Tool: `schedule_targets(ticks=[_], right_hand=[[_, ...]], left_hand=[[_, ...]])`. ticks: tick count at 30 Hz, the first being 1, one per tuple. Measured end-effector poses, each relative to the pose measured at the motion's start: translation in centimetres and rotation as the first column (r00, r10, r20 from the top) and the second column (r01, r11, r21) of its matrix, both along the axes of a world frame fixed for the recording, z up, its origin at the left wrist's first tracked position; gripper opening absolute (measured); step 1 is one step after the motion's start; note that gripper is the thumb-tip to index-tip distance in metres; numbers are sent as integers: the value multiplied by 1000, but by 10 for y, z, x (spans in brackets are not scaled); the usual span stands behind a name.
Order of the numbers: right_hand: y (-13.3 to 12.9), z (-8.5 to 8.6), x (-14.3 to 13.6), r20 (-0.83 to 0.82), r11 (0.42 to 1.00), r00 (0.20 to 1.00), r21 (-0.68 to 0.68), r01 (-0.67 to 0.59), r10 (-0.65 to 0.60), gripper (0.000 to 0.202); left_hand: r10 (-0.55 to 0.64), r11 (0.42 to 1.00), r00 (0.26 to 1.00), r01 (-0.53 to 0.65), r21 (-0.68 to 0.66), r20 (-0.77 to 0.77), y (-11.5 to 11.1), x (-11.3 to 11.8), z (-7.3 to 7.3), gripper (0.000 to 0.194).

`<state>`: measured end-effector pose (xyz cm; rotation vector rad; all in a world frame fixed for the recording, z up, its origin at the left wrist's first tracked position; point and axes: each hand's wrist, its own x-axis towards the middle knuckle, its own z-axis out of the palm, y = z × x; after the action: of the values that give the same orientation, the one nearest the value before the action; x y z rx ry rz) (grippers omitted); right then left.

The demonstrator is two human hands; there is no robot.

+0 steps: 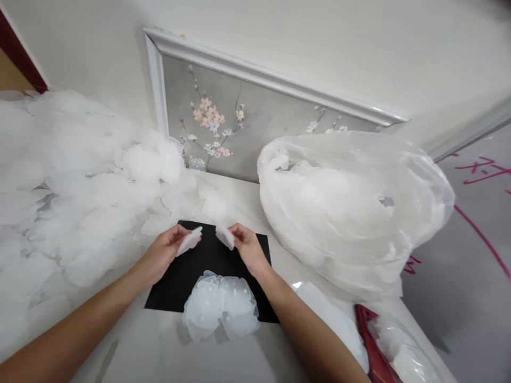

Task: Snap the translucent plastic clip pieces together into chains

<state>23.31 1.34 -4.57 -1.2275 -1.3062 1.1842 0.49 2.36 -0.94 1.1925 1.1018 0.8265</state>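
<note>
My left hand [165, 251] pinches a small stack of thin white petal-like pieces [189, 241] above the left part of a black sheet [211, 260]. Over the sheet's upper middle, my right hand [246, 243] grips another thin white piece [225, 236]. A gap separates the two held pieces. Nearer to me, two side-by-side clusters of translucent white pieces with small dots, a left cluster [205, 308] and a right cluster [239, 306], lie across the sheet's front edge.
A large heap of white translucent pieces [80, 197] covers the left side. A filled clear plastic bag [351, 213] stands at the right. Closer on the right are a dark red object [373, 346] and a smaller clear bag [407, 356]. A framed floral panel [247, 117] is behind.
</note>
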Motion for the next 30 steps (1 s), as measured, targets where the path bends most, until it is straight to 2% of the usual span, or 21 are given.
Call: schedule_targets(ticks=[2,4,7,10,13,17,19,23,27,30], right_hand=[[-3,3,4,-320,980,947,-173,-101,41,13],[-4,6,8,-506,945,860,-250,-210,57,25],[-4,10,13,-614,907,785,-283,-312,78,45],[-5,13,17,-643,874,748,-257,-412,164,55],[-7,15,19,-582,859,784,-270,-435,215,53],[-9,15,16,-387,890,895,-296,-347,220,39],[-9,14,13,-307,906,927,-294,-305,213,41],[-10,11,7,-196,933,964,-274,-232,182,49],[-12,10,5,-80,956,982,-229,-186,172,48],[-14,13,4,-58,958,985,-229,-170,161,48]], left_hand=[[47,970,972,11,-243,229,-1,-1,2,21],[85,938,931,45,-342,356,-2,-1,2,35],[81,926,898,93,-367,433,0,-3,-2,54],[35,925,897,138,-355,440,2,-6,-8,71],[-10,926,901,172,-337,434,3,-10,-10,75],[-74,923,920,210,-323,386,3,-12,-7,57],[-97,924,927,219,-313,361,2,-12,-5,54],[-103,927,927,221,-303,361,2,-12,-2,51],[-87,921,917,223,-319,388,1,-12,-2,51],[-86,922,915,223,-317,394,1,-13,-2,49]])
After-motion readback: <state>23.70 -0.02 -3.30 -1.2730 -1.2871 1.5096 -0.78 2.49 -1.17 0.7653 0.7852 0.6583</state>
